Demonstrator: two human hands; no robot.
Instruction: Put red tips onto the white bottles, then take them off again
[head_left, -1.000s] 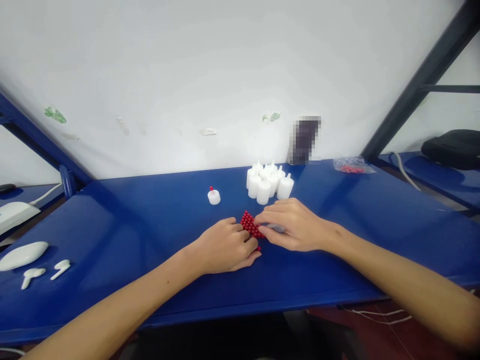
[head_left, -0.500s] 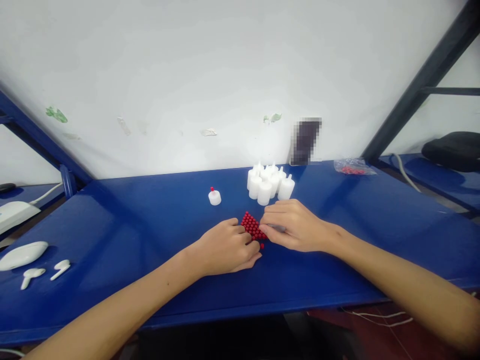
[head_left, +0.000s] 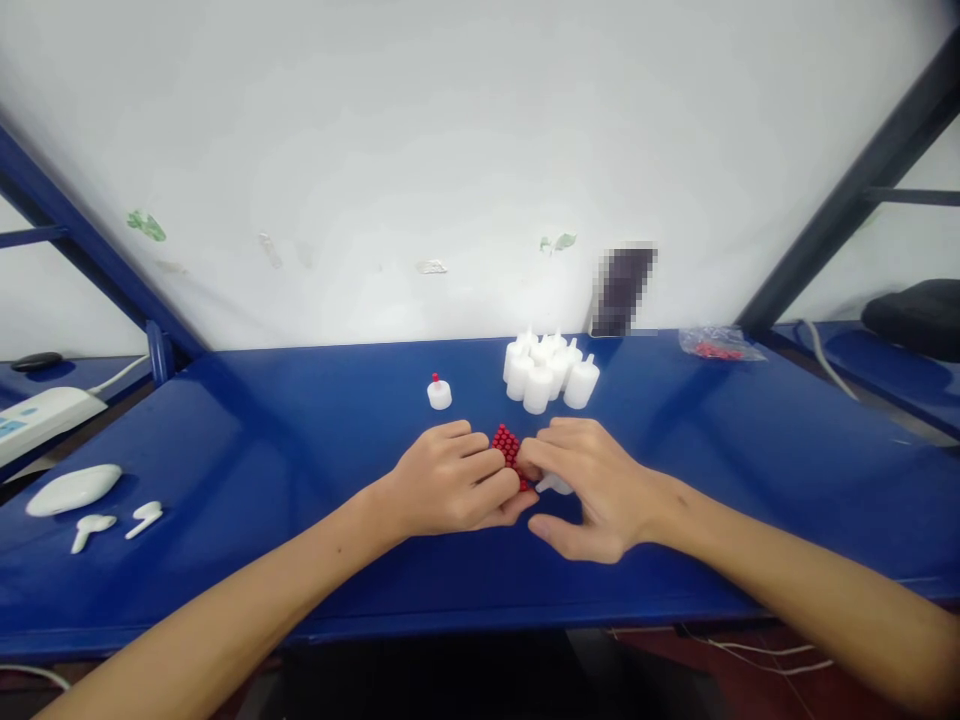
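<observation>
Red caps (head_left: 505, 438) stand packed in a small patch on the middle of a blue table (head_left: 337, 400), between the person's two hands. Behind them a pale wall (head_left: 375, 150) rises along the table's far edge. A blue metal post (head_left: 112, 278) slants at the far left, and a dark post (head_left: 847, 205) at the far right.

The right hand (head_left: 592, 480) is just right of the patch, its forefinger bent toward the caps and its thumb spread wide from it on the near side. The left hand (head_left: 454, 480) lies just left of the patch with its fingers curled; its fingertips are partly hidden, so I cannot tell whether it pinches anything.

Next in size are a group of white bottles (head_left: 537, 388) with upright nozzles, beyond the right hand, and a white power strip (head_left: 49, 415) at the left edge. A blurred dark panel (head_left: 622, 290) stands by the wall, right of the bottles.

A white case (head_left: 73, 490) lies at the left, and a clear bag (head_left: 701, 337) with red pieces at the far right. Partly hidden, a white bottle (head_left: 555, 484) is held beneath the right hand's fingers, nozzle pointing left. One lone bottle (head_left: 439, 396), red-capped, stands beyond the left hand. Two white earbuds (head_left: 144, 518) lie near the case.
</observation>
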